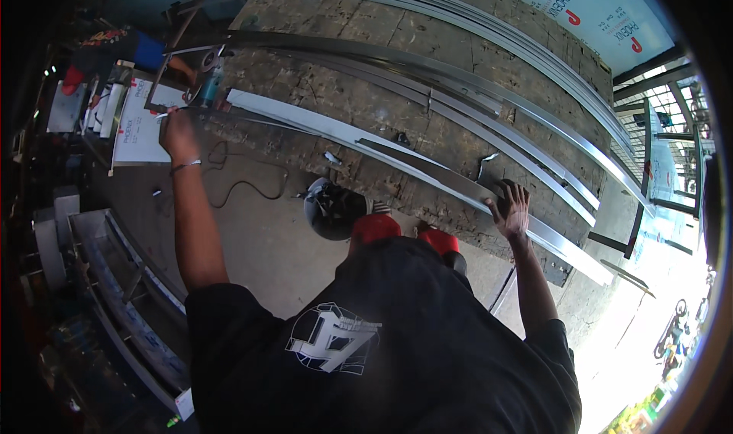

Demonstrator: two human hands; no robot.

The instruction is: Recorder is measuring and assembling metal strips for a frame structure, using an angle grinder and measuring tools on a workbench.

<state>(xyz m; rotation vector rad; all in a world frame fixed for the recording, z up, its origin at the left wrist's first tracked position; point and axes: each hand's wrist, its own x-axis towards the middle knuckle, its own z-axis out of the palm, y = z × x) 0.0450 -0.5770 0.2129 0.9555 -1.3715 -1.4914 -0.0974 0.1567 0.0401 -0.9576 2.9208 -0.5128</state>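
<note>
"Checking the hold: what are the hands doing?"

"The right hand [513, 211] is resting on the metal strip [452, 180], toward the near right corner of the desk [298, 90]; its fingers are lying spread, not wrapping anything. The left hand [181, 135] is reaching beside the near left corner; blur is hiding its fingers, so their grip cannot be told."

"Where is the strip lying?"

"It is running along the near edge, beside a long white profile [279, 111]."

"Which faults are threatening?"

"Slipping over the near edge, if the palm is pressing unevenly; cutting, since bare skin is meeting thin metal."
</note>
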